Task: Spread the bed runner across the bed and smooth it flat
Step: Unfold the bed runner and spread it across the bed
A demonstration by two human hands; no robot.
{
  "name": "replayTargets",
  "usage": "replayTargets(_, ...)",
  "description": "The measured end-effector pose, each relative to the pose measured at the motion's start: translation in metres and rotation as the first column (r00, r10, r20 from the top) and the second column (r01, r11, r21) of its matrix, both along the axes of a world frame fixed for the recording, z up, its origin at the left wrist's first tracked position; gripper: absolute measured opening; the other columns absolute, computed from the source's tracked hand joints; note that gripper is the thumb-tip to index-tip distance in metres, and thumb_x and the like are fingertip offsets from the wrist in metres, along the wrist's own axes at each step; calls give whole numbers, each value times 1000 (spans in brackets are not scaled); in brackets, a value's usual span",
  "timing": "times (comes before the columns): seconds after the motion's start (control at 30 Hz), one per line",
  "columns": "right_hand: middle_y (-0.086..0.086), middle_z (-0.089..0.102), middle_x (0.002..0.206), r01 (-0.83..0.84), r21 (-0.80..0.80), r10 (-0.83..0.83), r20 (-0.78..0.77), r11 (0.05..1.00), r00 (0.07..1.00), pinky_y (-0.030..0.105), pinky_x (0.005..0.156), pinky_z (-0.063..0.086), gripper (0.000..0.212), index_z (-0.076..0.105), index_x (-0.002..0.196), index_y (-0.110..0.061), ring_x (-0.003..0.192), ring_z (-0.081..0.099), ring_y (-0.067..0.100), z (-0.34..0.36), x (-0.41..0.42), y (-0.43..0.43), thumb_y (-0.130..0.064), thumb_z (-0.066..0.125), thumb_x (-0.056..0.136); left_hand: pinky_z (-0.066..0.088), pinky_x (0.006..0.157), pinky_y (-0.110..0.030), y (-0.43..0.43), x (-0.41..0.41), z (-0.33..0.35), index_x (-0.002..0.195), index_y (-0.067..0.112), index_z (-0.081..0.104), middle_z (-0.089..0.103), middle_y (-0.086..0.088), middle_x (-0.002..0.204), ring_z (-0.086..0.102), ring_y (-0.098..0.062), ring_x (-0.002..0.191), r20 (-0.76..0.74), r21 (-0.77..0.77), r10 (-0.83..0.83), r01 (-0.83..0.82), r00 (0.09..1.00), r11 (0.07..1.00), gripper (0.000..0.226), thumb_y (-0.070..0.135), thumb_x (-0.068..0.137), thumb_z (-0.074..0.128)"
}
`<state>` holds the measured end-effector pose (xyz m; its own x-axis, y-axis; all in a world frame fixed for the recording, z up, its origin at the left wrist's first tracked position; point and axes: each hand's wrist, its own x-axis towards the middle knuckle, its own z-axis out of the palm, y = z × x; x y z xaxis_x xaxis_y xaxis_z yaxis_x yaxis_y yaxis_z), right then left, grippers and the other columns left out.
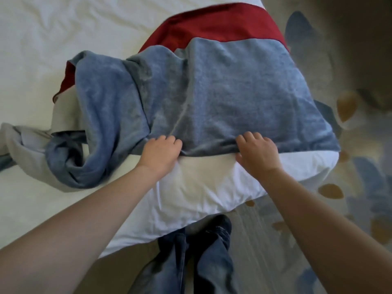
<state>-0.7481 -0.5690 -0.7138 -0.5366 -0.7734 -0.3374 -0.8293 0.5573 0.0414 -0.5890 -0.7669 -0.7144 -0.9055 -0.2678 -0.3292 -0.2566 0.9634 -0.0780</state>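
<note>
Both hands are on the near hem of the bed runner (222, 92). Left hand (161, 153): fingers curled over the hem, pinching the blue cloth. Right hand (257, 153): same, just to its right, thumb at the edge. The grips are near each other, with the white sheet of the bed (191, 187) directly below them.

Beyond the grips, away from the person, the runner lies mostly flat: blue band first, then a red band at the far side. Right of the right hand the cloth reaches the bed's edge, above the carpet (360, 187). Left of the left hand the rest is bunched and twisted in a heap (grey lining showing, one tail trailing further left).

The long axis runs left-right through both grips, so the unspread length all lies on the left hand's side, and that hand is nearer. Likely next move: the left hand regrips into the heap and draws it leftward while the right anchors. Risk: the twist gets dragged along instead of undone.
</note>
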Motion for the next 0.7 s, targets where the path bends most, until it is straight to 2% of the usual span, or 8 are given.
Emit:
replayTargets(0.07,2,57,93,-38,51,40,-21,998,999,28,56,33,26,53,101,-15,78,53,21,3,-6,-1,-4,61,78,32,60,-33,7,-1,-2,94,13,55,61,-5,94,59,-26,88,14,0,39,-39,999,999,10,12,86,49)
replayTargets(0.17,2,55,94,-37,78,40,-36,996,999,27,54,30,33,52,100,-15,81,53,20,5,-14,12,3,63,74,33,60,-32,26,-5,0,97,12,55,62,-6,96,59,-25,89,54,-4,67,-67,996,998,14,11,87,45)
replayTargets(0.3,0,56,94,-8,77,13,-65,997,998,25,58,34,27,54,98,-16,86,54,20,5,-25,42,1,60,79,40,66,-34,53,-10,7,98,10,57,63,-7,98,59,-27,90,105,94,41,-51,994,994,17,18,90,44)
replayTargets(0.53,-3,57,99,10,136,3,-96,991,995,25,73,44,19,55,99,-21,93,55,18,13,-57,97,-9,56,85,34,60,-33,127,-16,11,95,11,54,62,-7,95,59,-27,85,75,199,-20,5,997,980,15,16,92,41)
replayTargets(0.7,-2,55,102,35,121,-32,-25,992,999,28,80,44,25,54,103,-22,98,53,19,17,-56,95,-10,57,82,38,66,-32,132,-8,14,97,17,55,60,-1,97,58,-22,91,-20,242,85,-78,996,967,14,24,91,44)
